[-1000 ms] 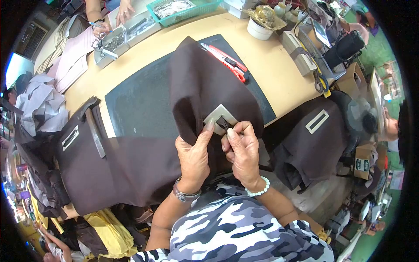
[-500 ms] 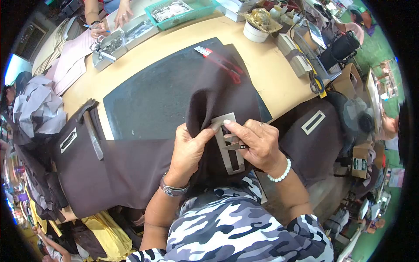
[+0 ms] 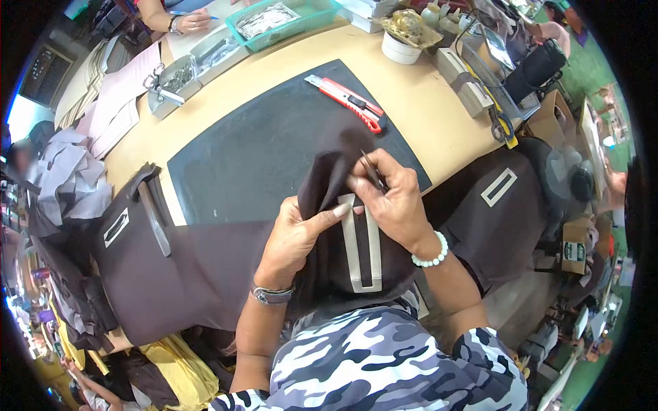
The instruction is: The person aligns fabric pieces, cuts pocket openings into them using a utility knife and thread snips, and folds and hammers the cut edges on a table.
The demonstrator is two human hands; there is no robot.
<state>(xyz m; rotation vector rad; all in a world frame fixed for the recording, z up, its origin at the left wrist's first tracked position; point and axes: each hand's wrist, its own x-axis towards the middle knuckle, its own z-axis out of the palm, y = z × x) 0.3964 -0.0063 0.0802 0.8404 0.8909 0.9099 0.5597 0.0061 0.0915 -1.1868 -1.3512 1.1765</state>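
Observation:
Dark brown fabric spreads over the near side of the table and is bunched up in front of my chest. My left hand pinches it, thumb on the upper end of a pale rectangular frame that lies on the fabric. Close to the frame's top, my right hand is closed on a small dark pointed tool, partly hidden by the fingers. A red utility knife rests beyond on a dark cutting mat.
A hammer lies on the fabric at left. Metal bins and a green basket stand at the back, near another person's hand with a pen. Scissors and a white bowl are at right.
The framed strip has swung from tilted to nearly upright toward my body. My right hand has risen above its upper end with the tool. Fabric has come off the red knife.

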